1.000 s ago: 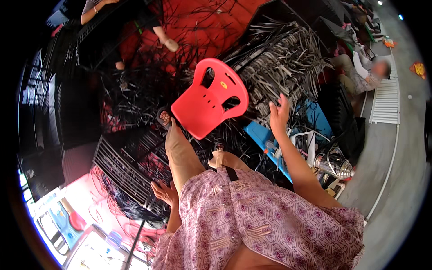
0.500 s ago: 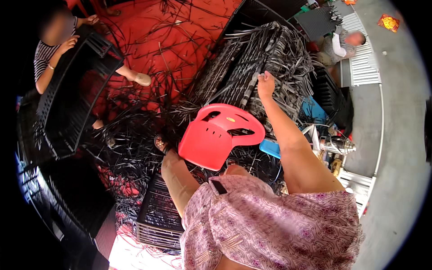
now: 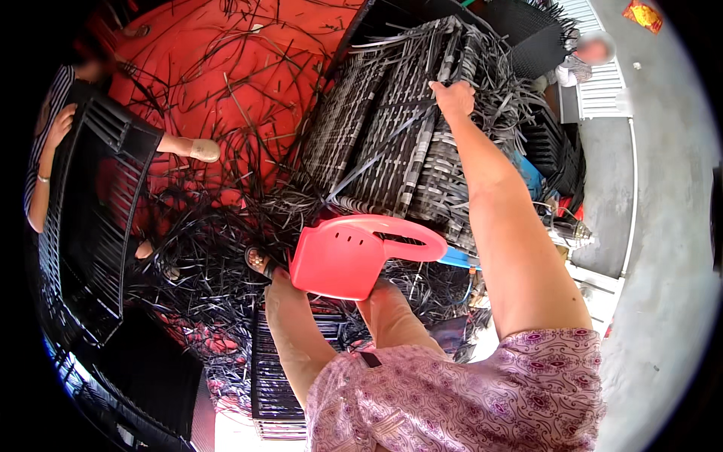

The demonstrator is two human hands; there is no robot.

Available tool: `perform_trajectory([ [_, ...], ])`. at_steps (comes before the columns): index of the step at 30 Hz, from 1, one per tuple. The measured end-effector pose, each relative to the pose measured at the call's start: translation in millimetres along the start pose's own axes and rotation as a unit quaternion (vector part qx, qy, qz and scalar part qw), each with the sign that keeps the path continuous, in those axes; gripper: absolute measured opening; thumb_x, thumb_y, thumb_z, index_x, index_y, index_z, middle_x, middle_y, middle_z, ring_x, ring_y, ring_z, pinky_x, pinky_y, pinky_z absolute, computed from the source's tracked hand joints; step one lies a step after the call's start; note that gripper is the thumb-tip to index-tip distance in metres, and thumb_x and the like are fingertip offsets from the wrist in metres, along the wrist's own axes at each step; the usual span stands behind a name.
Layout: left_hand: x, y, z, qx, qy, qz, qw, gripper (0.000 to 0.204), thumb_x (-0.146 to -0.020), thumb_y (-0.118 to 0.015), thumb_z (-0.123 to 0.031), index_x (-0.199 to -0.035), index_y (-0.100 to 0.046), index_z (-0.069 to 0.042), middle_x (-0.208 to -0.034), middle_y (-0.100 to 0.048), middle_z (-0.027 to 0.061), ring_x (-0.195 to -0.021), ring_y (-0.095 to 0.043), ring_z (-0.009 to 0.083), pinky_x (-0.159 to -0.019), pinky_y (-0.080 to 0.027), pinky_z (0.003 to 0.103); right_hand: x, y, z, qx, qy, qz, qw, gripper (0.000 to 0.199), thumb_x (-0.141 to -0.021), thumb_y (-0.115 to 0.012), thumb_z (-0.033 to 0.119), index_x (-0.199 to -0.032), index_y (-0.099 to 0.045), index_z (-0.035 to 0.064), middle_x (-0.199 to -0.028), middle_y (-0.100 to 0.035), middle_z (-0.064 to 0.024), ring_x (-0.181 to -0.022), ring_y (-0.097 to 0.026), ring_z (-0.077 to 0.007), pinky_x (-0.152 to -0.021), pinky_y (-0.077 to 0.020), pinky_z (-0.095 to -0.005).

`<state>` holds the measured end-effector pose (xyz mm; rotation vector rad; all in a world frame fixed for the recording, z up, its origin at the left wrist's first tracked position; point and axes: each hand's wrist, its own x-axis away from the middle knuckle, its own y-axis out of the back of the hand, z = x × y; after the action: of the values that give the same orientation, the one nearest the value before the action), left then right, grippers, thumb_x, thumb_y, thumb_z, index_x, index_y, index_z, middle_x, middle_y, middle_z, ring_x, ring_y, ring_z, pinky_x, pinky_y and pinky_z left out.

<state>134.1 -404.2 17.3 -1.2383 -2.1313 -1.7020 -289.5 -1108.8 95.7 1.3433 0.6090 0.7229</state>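
My right hand is at the end of an outstretched arm, its fingers curled over an edge of a grey-and-black woven panel. Loose strap ends fringe the panel's right side. Several such panels appear to lean side by side. A red plastic chair with a curved back stands between my knees and the panels. My left hand does not show.
Black strips litter the red floor sheet. At left, a person's hand rests on a black slatted frame. A black rack stands beside my leg. Another person is at far right.
My right hand has moved forward along the panel edge. The panels and the chair now appear at a different angle as the view shifts. The person at left has lowered one hand.
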Motion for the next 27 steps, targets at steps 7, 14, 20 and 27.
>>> perform_trajectory([
  [7, -4, -3, -9, 0.010, 0.020, 0.043, 0.999, 0.029, -0.088, -0.065, -0.027, -0.104, -0.053, -0.006, -0.104, -0.039, 0.0123, -0.091, -0.038, 0.0234, -0.075, -0.033, 0.038, -96, -37, -67, -0.070, 0.052, -0.047, 0.995, 0.022, -0.077, -0.062, 0.016, -0.094, -0.069, 0.0051, -0.087, -0.069, -0.0150, -0.088, -0.069, -0.0300, -0.070, -0.0549, -0.0410],
  [14, 11, 18, -4, 0.038, 0.031, 0.068, 0.996, 0.025, -0.089, -0.063, -0.027, -0.097, -0.054, -0.006, -0.094, -0.041, 0.0106, -0.082, -0.040, 0.0206, -0.068, -0.034, 0.036, -80, 3, -106, -0.665, -0.102, 0.211, 0.709, 0.007, -0.086, -0.062, 0.010, -0.093, -0.061, 0.0123, -0.092, -0.067, -0.0052, -0.084, -0.065, -0.0246, -0.067, -0.0510, -0.0394],
  [20, 30, 47, 7, 0.049, 0.052, 0.091, 0.993, 0.023, -0.089, -0.062, -0.028, -0.092, -0.055, -0.006, -0.086, -0.044, 0.0091, -0.073, -0.042, 0.0182, -0.062, -0.036, 0.033, -62, 17, -158, -0.804, -0.087, 0.204, 0.552, 0.008, -0.087, -0.059, 0.004, -0.094, -0.055, 0.0077, -0.088, -0.063, -0.0130, -0.072, -0.056, -0.0211, -0.069, -0.0474, -0.0352],
  [27, 54, 74, 46, 0.055, 0.090, 0.120, 0.987, 0.023, -0.090, -0.060, -0.028, -0.085, -0.056, -0.005, -0.076, -0.047, 0.0073, -0.064, -0.044, 0.0154, -0.055, -0.037, 0.031, 1, 89, -183, -0.728, -0.042, 0.112, 0.675, 0.016, -0.084, -0.068, 0.003, -0.098, -0.061, 0.0074, -0.097, -0.066, -0.0088, -0.074, -0.060, -0.0167, -0.056, -0.0467, -0.0239],
])
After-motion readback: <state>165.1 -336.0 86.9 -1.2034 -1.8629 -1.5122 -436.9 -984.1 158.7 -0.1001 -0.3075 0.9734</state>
